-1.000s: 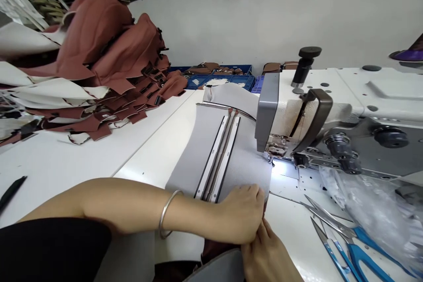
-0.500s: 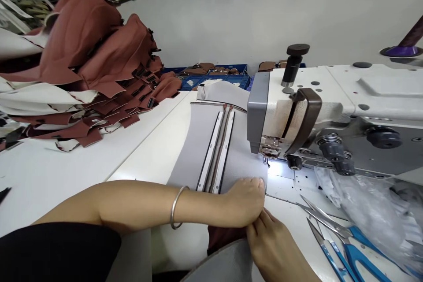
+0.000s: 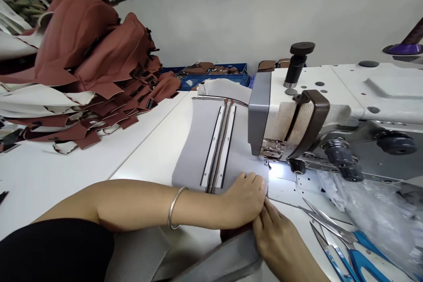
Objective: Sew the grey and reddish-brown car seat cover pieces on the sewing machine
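A grey fabric panel (image 3: 193, 150) lies under the head of a sewing machine (image 3: 259, 110), its right edge beside the lit needle area. Two white strips (image 3: 213, 147) with dark edges run along its middle seam. My left hand (image 3: 246, 196) is closed on the panel's right edge, just in front of the needle, fingers curled. Touching it from below, my right hand (image 3: 276, 233) pinches the same edge nearer my body; its fingertips are partly hidden. Below my left forearm, more grey material (image 3: 218, 260) hangs folded, with a dark red-brown piece showing beside it.
Blue-handled scissors (image 3: 360, 251) and smaller snips (image 3: 330, 251) lie at the right, near crumpled clear plastic (image 3: 370, 211). A tall heap of red-brown covers (image 3: 89, 53) with black clips stands at the left. Blue crates (image 3: 238, 80) holding brown pieces are behind the table.
The grey panel has slid slightly away from me past the needle. Both hands have shifted a little to the right. More folded grey material shows below my left forearm.
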A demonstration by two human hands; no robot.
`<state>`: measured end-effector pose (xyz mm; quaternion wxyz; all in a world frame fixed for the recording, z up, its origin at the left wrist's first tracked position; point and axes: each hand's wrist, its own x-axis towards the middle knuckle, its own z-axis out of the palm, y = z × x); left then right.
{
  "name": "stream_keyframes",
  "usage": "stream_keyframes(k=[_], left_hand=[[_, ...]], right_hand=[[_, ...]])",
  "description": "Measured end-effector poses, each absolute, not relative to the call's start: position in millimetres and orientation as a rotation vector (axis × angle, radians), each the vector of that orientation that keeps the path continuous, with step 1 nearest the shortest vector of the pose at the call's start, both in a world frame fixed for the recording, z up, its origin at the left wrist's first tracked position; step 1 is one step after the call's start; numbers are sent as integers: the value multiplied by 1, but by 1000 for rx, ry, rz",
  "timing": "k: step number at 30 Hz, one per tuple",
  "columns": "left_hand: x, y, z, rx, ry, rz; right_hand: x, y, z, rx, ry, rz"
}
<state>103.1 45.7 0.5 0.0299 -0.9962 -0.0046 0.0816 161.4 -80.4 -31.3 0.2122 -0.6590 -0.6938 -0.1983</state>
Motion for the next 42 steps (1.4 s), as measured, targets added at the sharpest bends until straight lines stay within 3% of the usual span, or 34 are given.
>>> stream_keyframes(k=[11,22,33,37,40,42], left_hand=[[120,57,2,-3026,66,157],[128,79,-12,-2899,358,-186],[106,75,1,-3063,231,-59],[61,74,21,-3533,48,439],[35,87,43,-3947,-508,1149],[22,100,60,-4035,-832,1663]], right_hand=[[161,-82,-43,-2037,-1766,-613],[191,-74,-50,-2033,-1870,-561],[197,-72,-52,-2145,-1746,-362],[198,-76,-41,-2177,-1595,-218],[197,-89,-23,-2251,-1312,15],[194,-99,-12,-2221,-1241,380]])
